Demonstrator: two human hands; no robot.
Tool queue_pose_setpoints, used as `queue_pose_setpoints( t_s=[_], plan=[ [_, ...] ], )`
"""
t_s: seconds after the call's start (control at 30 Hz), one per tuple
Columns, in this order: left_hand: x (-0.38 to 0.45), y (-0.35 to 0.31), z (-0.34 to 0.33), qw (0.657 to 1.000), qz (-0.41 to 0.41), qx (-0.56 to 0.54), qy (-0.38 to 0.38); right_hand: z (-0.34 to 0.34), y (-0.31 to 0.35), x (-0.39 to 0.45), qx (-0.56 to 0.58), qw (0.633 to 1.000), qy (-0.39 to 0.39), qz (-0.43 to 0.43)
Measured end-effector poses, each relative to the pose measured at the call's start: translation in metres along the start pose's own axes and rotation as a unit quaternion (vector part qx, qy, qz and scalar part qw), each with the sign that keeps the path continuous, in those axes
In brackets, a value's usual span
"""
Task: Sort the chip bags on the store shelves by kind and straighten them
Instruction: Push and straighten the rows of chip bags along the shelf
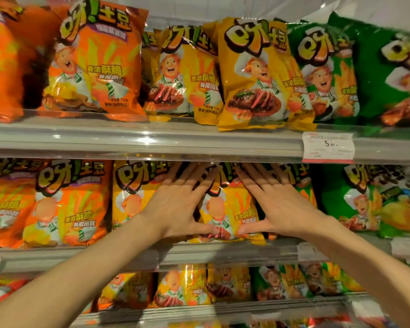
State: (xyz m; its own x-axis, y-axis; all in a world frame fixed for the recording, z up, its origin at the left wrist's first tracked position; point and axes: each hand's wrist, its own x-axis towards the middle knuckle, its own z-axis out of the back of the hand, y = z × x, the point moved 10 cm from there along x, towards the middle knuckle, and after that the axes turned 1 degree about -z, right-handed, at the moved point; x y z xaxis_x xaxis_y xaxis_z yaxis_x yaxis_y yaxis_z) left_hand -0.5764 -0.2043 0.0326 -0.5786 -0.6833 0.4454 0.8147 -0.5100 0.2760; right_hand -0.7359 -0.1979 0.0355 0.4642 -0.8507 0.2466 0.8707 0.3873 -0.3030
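Framing a yellow bag (225,209) on the middle shelf (199,253), the two hands sit either side of it. Left hand (178,204) lies flat, fingers spread up the bag's left edge, thumb hooked under its lower corner. The bag stands upright between them, long axis vertical, tilted slightly. Right hand (277,204) mirrors it, fingers splayed on the right edge, thumb at the bottom. Both equally near; a squeeze inward looks like the squaring-up move. Green bags (355,200) wait beyond the right hand.

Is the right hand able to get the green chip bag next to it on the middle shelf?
Probably yes. The right hand rests flat on a yellow chip bag, and the green chip bag stands just beside it with nothing in front.
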Motion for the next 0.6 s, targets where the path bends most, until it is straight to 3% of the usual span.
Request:
queue_pose_setpoints(
  t_s=[0.3, 0.4, 0.53, 0.6],
  plan=[
    [-0.001, 0.013, -0.007, 0.999, -0.004, -0.011, 0.034, -0.010, 0.011, 0.008, -0.009, 1.000, -0.001, -0.010],
    [-0.005, 0.011, -0.002, 1.000, -0.002, 0.003, 0.008, -0.006, 0.012, 0.004, 0.000, 1.000, -0.003, -0.015],
    [-0.025, 0.020, 0.009, 0.999, 0.033, 0.030, -0.023, 0.000, 0.022, -0.003, 0.036, 0.999, -0.021, -0.033],
    [-0.040, 0.036, 0.014, 0.995, 0.088, 0.041, -0.033, 0.004, 0.033, -0.002, 0.062, 0.996, -0.053, -0.044]
  ],
)
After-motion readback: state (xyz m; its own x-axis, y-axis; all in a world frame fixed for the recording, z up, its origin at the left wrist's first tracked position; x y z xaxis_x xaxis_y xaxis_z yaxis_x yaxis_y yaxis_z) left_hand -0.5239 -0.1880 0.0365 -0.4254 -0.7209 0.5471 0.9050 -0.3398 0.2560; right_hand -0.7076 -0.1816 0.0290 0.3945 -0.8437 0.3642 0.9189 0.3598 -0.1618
